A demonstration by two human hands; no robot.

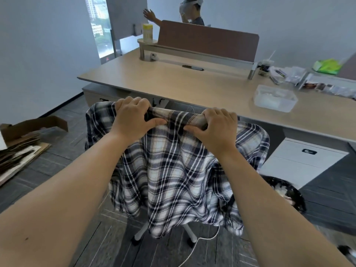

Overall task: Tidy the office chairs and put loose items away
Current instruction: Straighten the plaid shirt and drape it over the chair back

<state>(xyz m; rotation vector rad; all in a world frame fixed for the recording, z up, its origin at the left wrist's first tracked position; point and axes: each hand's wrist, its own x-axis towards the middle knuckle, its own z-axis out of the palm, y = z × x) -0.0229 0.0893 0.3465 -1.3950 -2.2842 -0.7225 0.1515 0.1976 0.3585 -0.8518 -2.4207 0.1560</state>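
Both the left hand point(133, 120) and right hand point(215, 128) clench the top rail of the office chair point(175, 114) through the draped navy-and-white plaid cotton shirt point(173, 170), apparently steering it toward the long beige desk point(192, 87); next, push squarely in.

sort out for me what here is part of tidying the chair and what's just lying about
In the job:
left hand and right hand, both gripping the chair's top edge through the plaid shirt
office chair, draped by that shirt

Just lying about:
clear plastic container on the desk
yellow canister
flattened cardboard on the floor
green packet
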